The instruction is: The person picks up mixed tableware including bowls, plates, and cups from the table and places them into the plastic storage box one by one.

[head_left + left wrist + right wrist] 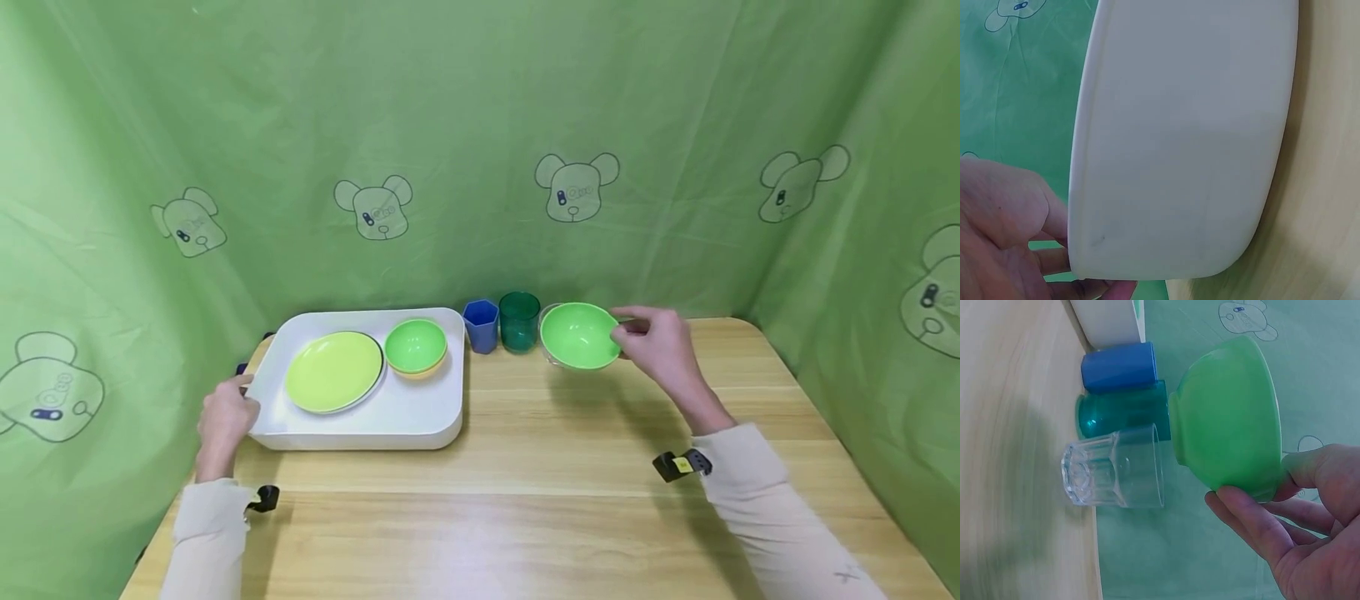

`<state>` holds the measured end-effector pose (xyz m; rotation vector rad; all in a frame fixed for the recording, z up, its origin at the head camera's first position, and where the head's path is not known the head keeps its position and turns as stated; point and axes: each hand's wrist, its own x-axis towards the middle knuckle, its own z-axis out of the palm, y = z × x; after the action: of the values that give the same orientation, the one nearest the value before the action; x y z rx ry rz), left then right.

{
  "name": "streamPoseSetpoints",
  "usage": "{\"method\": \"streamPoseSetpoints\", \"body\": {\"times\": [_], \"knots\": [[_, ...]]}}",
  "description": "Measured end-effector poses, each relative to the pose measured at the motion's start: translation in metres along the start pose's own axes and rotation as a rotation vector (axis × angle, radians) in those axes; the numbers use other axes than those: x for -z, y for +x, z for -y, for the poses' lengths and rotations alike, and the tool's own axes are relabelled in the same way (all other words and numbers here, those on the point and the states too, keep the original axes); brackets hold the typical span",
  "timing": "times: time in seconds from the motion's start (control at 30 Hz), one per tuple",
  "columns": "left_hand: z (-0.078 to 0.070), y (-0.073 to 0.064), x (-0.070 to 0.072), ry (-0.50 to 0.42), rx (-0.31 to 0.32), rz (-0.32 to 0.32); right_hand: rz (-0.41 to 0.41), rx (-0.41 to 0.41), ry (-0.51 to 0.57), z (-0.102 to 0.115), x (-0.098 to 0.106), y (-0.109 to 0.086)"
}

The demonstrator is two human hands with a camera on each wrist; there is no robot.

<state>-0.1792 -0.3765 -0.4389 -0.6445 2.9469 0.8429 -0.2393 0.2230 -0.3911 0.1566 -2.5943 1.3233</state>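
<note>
A bright green bowl (1229,419) is held up above the table, its rim pinched between the thumb and fingers of my right hand (660,346). In the head view this bowl overlaps a clear glass (1116,469) standing behind it. My left hand (227,412) is at the left front corner of a white tray (405,421), thumb and fingers around its edge in the left wrist view. Inside the tray lie a yellow-green plate (333,371), with a white rim showing below it, and a second green bowl (415,346) nested on an orange one (427,372).
Right of the tray stand a blue hexagonal cup (482,327) and a dark green tumbler (519,321), in line with the clear glass. A green curtain (480,167) hangs behind and at both sides of the wooden table (525,500).
</note>
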Motion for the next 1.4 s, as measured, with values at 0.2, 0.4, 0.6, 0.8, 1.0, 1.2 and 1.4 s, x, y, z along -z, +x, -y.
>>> {"method": "streamPoseSetpoints", "body": {"times": [0.2, 0.4, 0.6, 0.8, 1.0, 1.2, 1.4], "knots": [[-0.002, -0.002, 0.001, -0.003, -0.008, -0.005, 0.009, 0.017, 0.0, 0.001, -0.012, -0.003], [-0.002, -0.002, 0.0, -0.008, -0.025, -0.013, 0.02, 0.026, 0.007, 0.001, -0.023, -0.007], [-0.004, -0.003, -0.003, -0.01, -0.032, -0.05, 0.021, 0.031, 0.015, 0.003, -0.031, -0.01], [-0.012, -0.005, -0.003, 0.011, -0.091, -0.092, 0.017, 0.046, 0.012, 0.009, -0.037, -0.01], [-0.033, -0.013, -0.006, 0.011, -0.21, -0.191, 0.031, 0.033, 0.029, 0.011, -0.042, -0.011], [-0.063, -0.023, -0.011, -0.096, -0.326, -0.239, 0.03, 0.044, 0.049, 0.015, -0.048, -0.012], [-0.09, -0.029, -0.024, -0.18, -0.402, -0.245, 0.031, 0.056, 0.054, 0.019, -0.057, -0.013]]}}
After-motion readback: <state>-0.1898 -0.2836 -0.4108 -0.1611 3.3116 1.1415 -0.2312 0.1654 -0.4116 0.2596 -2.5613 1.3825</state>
